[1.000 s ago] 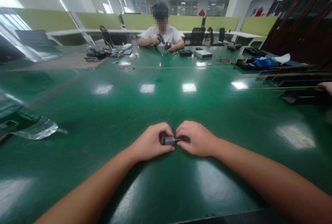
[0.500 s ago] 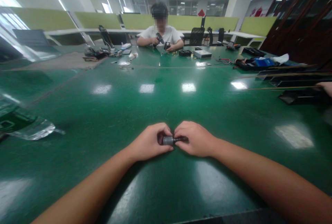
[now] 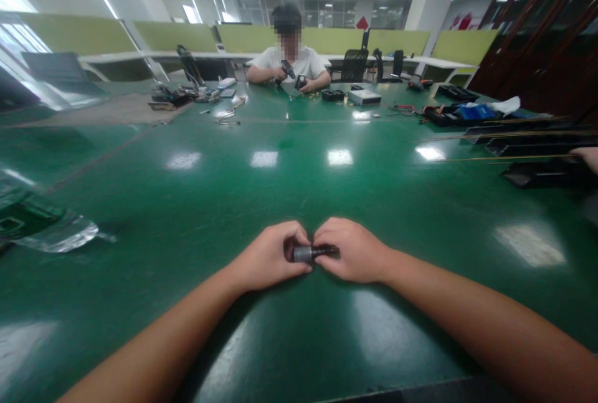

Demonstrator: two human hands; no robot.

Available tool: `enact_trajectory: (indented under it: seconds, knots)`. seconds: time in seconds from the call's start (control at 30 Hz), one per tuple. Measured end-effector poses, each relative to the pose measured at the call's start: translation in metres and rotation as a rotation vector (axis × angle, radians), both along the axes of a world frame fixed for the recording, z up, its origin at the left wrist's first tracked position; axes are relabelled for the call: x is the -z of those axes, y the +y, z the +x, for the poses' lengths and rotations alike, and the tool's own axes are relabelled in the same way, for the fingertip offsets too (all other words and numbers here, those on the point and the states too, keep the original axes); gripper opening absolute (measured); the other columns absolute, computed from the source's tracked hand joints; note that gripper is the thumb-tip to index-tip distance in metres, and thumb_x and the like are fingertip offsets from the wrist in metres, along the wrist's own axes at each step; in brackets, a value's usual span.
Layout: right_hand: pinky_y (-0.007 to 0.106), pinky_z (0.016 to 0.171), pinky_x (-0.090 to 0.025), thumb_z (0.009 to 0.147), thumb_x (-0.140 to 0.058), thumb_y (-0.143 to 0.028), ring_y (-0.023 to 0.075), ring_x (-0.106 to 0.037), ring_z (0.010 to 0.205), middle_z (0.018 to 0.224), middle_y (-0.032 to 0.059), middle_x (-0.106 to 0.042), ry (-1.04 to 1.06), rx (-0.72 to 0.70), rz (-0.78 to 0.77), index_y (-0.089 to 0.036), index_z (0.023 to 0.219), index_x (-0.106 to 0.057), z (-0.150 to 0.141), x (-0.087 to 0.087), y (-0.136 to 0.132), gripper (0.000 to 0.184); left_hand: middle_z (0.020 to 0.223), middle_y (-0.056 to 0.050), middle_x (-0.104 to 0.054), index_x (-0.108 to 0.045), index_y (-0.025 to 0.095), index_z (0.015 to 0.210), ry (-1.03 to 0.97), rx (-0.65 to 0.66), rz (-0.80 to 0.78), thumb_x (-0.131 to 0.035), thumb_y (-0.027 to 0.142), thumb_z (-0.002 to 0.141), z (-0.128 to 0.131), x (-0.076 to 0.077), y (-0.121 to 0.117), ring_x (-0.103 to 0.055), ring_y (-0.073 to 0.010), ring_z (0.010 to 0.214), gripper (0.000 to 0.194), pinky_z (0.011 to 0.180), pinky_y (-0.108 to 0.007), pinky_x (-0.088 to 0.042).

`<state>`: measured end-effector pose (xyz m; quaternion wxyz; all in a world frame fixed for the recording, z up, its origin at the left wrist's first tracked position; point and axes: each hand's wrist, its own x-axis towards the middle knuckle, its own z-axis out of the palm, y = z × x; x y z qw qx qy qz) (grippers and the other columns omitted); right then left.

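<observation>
While our left hand (image 3: 264,258) curls thumb and fingers around a grey metallic cylinder (image 3: 303,255), our right hand (image 3: 351,250) pinches the thin dark shaft (image 3: 316,253) at its end. We have them by the middle of the near edge of the green tabletop (image 3: 299,194), though whether they touch it we cannot tell. Opposite us, a person (image 3: 311,65) sits at the far edge, gripping a dark handheld tool (image 3: 288,70).

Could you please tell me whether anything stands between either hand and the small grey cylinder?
Nothing visible does: the left hand curls around the grey cylinder, and the right hand pinches the dark thin part at its right end.
</observation>
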<state>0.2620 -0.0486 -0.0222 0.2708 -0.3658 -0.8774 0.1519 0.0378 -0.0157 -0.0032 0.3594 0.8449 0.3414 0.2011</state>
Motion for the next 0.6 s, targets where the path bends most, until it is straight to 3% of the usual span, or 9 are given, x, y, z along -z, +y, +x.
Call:
enact_trajectory:
  seconds: [0.6]
  knots:
    - [0.034, 0.086, -0.051, 0.084, -0.069, -0.019, 0.0208, -0.064, 0.093, 0.096, 0.0065, -0.073, 0.009, 0.014, 0.007, -0.018, 0.091, -0.072, 0.0063, -0.0022, -0.0003, 0.008, 0.083, 0.0, -0.065, -0.063, 0.018, 0.087, 0.052, -0.026, 0.04, -0.077, 0.02, 0.071, -0.0007, 0.001, 0.0007, -0.059, -0.0158, 0.071, 0.021, 0.064, -0.025, -0.045]
